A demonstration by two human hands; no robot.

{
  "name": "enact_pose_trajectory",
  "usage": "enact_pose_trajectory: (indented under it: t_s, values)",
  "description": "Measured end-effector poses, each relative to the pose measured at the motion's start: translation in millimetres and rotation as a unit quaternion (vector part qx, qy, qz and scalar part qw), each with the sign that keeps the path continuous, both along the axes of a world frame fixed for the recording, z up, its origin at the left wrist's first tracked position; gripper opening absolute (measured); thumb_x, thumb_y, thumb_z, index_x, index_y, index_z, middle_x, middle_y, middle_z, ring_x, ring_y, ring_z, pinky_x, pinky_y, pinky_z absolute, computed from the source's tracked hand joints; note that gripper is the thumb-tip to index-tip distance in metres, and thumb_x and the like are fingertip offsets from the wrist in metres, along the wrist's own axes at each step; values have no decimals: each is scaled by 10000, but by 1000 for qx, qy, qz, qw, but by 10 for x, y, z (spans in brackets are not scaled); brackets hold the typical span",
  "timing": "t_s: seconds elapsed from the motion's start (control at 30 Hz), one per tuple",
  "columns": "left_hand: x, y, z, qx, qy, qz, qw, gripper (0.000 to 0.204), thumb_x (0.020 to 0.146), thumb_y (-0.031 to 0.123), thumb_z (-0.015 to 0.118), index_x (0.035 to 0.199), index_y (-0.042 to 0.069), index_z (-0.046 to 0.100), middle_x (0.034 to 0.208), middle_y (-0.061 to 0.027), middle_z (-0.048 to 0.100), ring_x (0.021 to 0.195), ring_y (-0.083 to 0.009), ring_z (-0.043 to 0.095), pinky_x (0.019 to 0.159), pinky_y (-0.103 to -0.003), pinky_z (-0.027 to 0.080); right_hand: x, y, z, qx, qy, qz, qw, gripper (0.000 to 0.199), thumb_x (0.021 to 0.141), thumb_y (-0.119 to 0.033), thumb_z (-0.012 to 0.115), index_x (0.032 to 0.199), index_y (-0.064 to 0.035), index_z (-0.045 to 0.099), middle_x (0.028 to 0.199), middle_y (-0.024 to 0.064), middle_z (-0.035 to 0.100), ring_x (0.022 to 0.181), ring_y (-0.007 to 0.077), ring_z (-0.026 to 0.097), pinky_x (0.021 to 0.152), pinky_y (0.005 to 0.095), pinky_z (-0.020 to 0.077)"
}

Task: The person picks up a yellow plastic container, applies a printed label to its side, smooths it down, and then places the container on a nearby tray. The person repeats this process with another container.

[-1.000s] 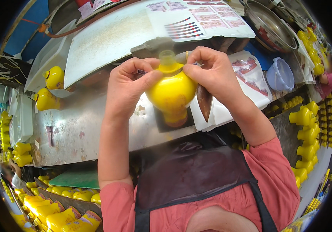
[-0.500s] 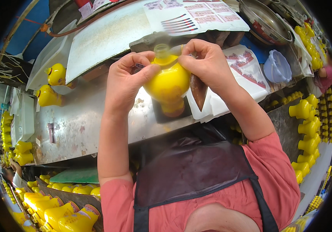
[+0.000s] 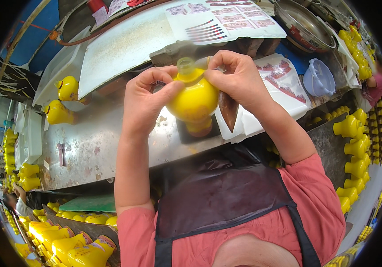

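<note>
- Far left edge: a column of yellow plastic bottles runs down beside the metal workbench; more of the same kind fill a crate at lower left.
- On the bench's left end: two yellow bottles stand near a white tray, one behind the other.
- Behind them: a large pale sheet lies flat, rectangular, unprinted on its visible face.
- Left hand: closed round the left side of a round yellow bottle, thumb pressed to its shoulder.
- The round yellow bottle is held up above the bench's front edge, upright, between the two hands at centre; its clear open neck points up. A dark square pad lies on the bench directly under it.
- Right hand: fingertips pinched at the bottle's shoulder just below the neck (what is under them cannot be told).
- Behind the hands: a white label sheet with rows of small red-printed rectangles and a few dark stripes.
- Right of the hands: a stack of white sheets carrying red and white labels, touching the bench's right end.
- Further right: a round metal basin, a pale blue plastic cup, then a line of yellow bottles down the right side.
- Lower frame: the person's pink sleeves and dark apron.
</note>
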State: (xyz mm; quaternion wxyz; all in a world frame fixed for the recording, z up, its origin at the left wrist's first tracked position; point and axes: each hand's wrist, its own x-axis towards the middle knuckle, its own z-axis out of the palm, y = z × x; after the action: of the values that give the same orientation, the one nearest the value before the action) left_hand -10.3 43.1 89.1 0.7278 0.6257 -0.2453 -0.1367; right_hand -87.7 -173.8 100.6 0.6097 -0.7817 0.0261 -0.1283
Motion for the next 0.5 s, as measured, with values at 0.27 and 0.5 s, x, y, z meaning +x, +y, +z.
enact_pose_trajectory:
  t_s: [0.27,0.5]
  values:
    - [-11,22,5,2,-15,-5,1000,126,847,71,822,875,8,717,1118,-98,737,1005,-127,656,937,-303,516,13,-3,24,-5,1,11,1000,128,900,-124,719,891,-7,667,847,-7,675,749,34,612,669,200,495]
    - [-22,37,-9,-11,-22,-11,1000,131,855,68,827,899,9,718,1113,-89,741,1010,-126,656,936,-301,518,67,-32,52,-35,-4,47,998,191,915,-134,713,1047,1,683,949,27,688,804,49,630,707,209,507]
